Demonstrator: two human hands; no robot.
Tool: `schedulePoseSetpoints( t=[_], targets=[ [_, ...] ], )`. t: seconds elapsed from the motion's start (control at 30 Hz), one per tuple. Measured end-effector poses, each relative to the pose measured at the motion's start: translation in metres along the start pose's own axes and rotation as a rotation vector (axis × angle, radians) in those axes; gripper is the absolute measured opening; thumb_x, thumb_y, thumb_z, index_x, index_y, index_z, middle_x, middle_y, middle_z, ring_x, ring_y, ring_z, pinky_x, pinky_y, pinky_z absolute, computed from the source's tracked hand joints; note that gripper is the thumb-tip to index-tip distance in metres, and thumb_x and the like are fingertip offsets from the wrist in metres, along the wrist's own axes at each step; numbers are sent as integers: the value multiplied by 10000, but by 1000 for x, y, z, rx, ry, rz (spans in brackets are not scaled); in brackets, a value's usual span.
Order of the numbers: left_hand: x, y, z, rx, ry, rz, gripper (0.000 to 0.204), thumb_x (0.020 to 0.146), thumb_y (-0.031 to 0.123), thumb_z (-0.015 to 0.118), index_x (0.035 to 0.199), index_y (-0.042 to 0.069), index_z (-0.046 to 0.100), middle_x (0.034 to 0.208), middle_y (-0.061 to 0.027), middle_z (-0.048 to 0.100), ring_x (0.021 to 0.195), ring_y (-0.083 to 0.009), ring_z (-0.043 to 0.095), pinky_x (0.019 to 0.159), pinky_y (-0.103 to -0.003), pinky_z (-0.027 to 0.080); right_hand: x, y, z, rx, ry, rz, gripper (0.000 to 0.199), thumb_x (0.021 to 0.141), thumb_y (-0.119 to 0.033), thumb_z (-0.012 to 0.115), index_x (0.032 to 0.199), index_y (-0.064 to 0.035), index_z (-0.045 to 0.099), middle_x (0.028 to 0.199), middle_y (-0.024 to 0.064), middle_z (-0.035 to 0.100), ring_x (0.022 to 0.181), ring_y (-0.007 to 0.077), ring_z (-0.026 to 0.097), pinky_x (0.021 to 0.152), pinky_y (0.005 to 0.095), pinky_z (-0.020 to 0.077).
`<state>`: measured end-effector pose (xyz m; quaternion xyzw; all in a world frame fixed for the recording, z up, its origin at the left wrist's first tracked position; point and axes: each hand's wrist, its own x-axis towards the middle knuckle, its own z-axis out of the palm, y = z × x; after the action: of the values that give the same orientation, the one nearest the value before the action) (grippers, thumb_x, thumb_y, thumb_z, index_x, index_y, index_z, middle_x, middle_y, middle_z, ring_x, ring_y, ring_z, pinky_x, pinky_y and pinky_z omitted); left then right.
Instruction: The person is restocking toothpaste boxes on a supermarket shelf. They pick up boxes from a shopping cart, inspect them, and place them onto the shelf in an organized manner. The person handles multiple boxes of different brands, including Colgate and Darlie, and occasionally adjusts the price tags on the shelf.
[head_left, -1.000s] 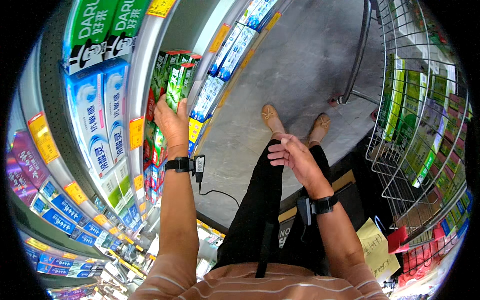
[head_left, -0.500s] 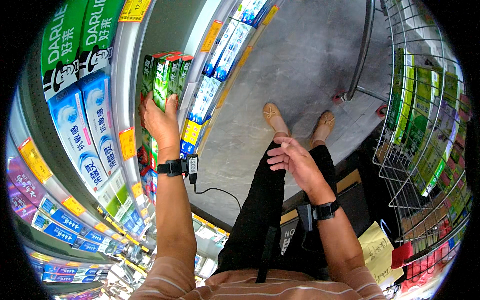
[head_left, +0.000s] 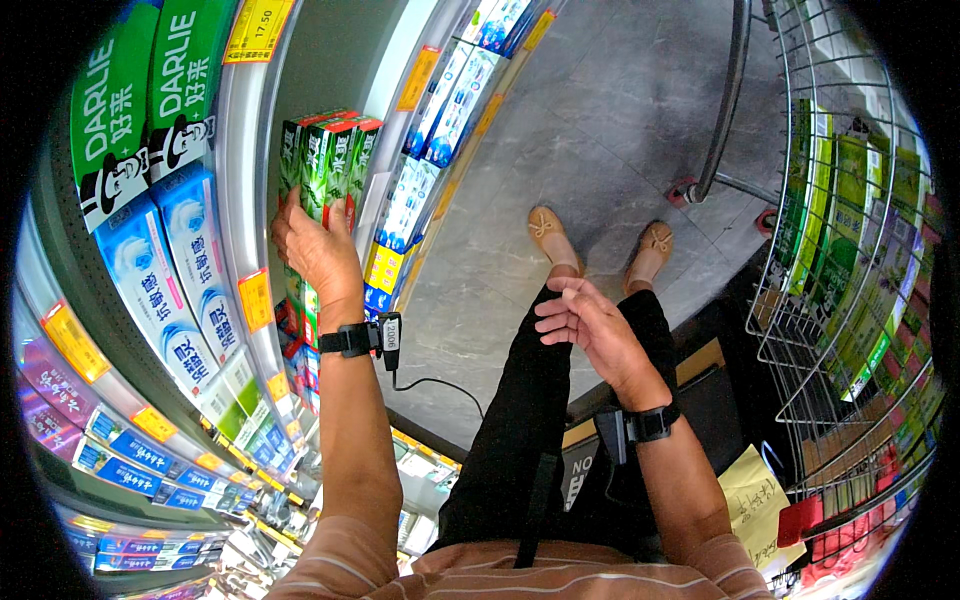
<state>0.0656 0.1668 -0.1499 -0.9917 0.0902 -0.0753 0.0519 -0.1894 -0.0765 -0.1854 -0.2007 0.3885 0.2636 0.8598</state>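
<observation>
My left hand reaches onto a shelf at the left, its thumb and fingers spread around the sides of a block of green toothpaste boxes with red ends. The boxes stand packed side by side, and the palm hides their near part. My right hand hovers over my legs, empty, its fingers apart and slightly curled. Each wrist wears a black strap with a small device.
Blue and white toothpaste boxes line the lower shelf beside the grey floor. Larger green boxes and blue boxes fill shelves at the left. A wire cart with green packages stands at the right.
The view has shifted slightly, with the shelves a little lower and further left. My left hand stays around the green boxes, and my right hand has barely moved.
</observation>
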Motion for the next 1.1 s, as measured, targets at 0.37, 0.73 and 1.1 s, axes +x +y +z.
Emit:
schedulePoseSetpoints(
  t=[0.37,0.73,1.1],
  targets=[
    [7,4,-6,-177,-7,3,510,781,179,766,1223,14,572,1187,-243,577,1138,-424,512,986,-492,404,-5,-5,1,8,3,-1,371,1026,-275,441,1298,-23,462,1088,141,639,949,215,650,834,355,548],
    [35,58,-27,-127,70,297,553,819,124,707,1339,93,521,1355,-212,503,1261,-392,467,1069,-467,373,-8,-15,7,-37,20,-2,388,1010,-283,468,1294,-20,447,1082,161,636,932,234,649,827,363,541],
    [64,81,-18,-182,85,372,303,848,93,669,1139,23,625,1239,-152,589,1226,-347,509,1058,-454,387,-12,-21,8,-26,29,3,372,1006,-288,494,1270,-26,469,1057,148,649,927,225,655,822,361,544]
  ],
)
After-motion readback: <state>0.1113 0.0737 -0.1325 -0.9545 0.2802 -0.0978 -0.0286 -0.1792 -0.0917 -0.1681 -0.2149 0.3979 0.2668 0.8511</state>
